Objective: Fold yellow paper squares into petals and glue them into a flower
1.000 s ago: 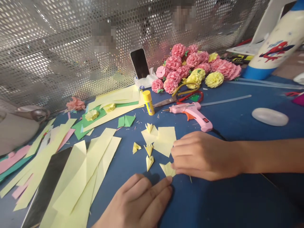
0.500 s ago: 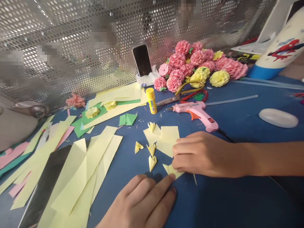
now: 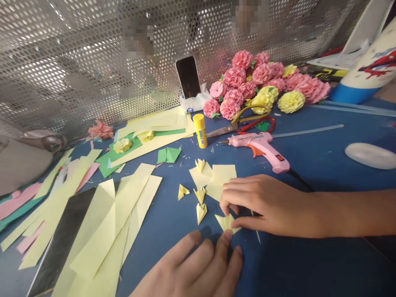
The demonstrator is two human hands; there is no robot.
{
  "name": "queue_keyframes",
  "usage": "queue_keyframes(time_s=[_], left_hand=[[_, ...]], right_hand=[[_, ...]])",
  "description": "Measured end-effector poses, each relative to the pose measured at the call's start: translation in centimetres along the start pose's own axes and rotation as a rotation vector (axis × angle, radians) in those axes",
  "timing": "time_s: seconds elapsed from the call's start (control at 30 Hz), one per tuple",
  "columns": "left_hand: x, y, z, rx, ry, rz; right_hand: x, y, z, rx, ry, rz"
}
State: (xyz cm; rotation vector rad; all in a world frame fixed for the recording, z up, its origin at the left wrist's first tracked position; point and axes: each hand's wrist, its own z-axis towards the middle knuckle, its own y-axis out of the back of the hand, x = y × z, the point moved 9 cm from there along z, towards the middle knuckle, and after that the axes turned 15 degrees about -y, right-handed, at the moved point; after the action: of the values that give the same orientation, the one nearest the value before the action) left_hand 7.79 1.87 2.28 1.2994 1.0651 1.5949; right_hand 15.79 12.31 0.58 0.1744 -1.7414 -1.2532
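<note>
A small pale yellow paper piece with folds (image 3: 227, 222) lies on the blue tabletop between my hands. My right hand (image 3: 258, 202) is over its right side, thumb at the paper's edge and fingers curved apart from the thumb. From the bottom, my left hand (image 3: 198, 264) reaches in with fingers spread, one fingertip touching the paper's lower edge. Just left are a folded yellow petal shape (image 3: 201, 213) and several similar small folded pieces. Beyond them, a square of yellow paper (image 3: 224, 173) lies partly behind my right hand.
Yellow paper strips (image 3: 123, 214) cover the left side. A glue stick (image 3: 200, 132) stands upright near scissors (image 3: 225, 130) and a pink glue gun (image 3: 260, 148). Behind are paper flowers (image 3: 235, 78), a propped phone (image 3: 188, 77) and a perforated metal panel (image 3: 93, 82). A white oval object (image 3: 369, 156) lies right.
My right hand's thumb and fingers have parted, showing more of the folded paper. My left hand has shifted slightly right, its fingers more raised and spread. The view has moved a little.
</note>
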Motion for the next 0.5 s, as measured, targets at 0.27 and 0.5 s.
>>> queue_keyframes(time_s=[0.27, 0.5], left_hand=[[1.3, 1.6, -0.6, -0.233, 0.145, -0.129], [2.6, 1.3, -2.2, -0.36, 0.313, -0.232]], right_hand=[[0.0, 0.6, 0.1, 0.013, -0.034, 0.129], [4.5, 1.7, -3.3, -0.31, 0.549, -0.229]])
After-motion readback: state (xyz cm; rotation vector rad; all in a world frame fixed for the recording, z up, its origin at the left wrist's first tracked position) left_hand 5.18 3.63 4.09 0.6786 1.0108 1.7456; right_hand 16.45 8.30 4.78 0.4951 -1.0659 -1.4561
